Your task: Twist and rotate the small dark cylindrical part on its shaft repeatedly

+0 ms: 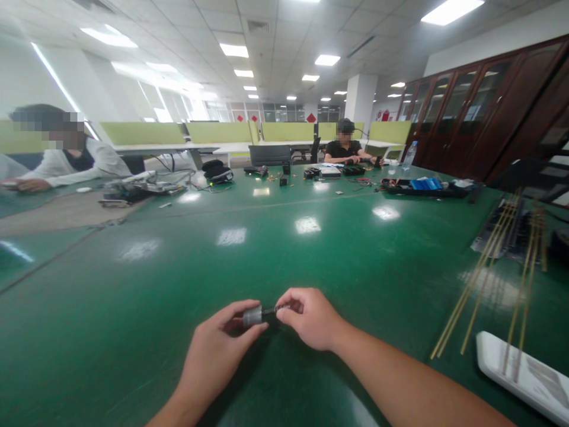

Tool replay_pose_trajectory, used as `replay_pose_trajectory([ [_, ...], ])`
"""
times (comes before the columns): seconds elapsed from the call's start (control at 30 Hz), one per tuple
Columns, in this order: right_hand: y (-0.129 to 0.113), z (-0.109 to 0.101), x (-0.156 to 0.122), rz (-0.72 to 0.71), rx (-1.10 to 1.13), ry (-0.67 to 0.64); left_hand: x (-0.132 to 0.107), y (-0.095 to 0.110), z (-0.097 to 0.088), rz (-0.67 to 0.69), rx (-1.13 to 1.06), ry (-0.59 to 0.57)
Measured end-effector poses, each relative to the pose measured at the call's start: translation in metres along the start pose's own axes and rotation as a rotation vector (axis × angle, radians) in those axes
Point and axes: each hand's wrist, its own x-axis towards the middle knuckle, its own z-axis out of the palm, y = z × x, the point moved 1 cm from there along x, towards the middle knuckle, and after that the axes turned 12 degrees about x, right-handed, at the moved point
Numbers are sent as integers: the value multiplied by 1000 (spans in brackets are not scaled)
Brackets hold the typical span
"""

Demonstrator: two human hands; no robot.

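Between the thumb and fingers of my left hand (pixel 220 341) is a short grey metal cylinder (pixel 253 316), lying roughly level above the green table (pixel 191 284). A thin dark shaft (pixel 268 312) sticks out of its right end. My right hand (pixel 313 320) pinches the far end of that shaft with thumb and forefinger, which partly hide it. The exact kind of this part cannot be made out. Both hands are close together near the front of the table.
Long thin brass-coloured rods (pixel 478 284) lie at the right, some reaching over a white tray-like device (pixel 524 373). A black tray (pixel 395 188) with blue packs, a plastic bottle (pixel 409 157) and small black parts stand farther back. Two people sit at the far side and left.
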Motion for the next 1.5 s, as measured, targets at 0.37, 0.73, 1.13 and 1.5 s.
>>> replay_pose_trajectory([
  [0.37, -1, 0, 0, 6, 43, 19, 0, 6, -2, -43, -28, 16],
  [0.73, 2, 0, 3, 19, 88, 52, 1, -2, 0, -71, -41, 20],
  [1.13, 2, -2, 5, 35, 171, 84, 2, 1, -2, -100, -68, 27],
  [1.5, 1, -3, 5, 55, 240, 108, 1, 2, -4, -115, -50, 19],
])
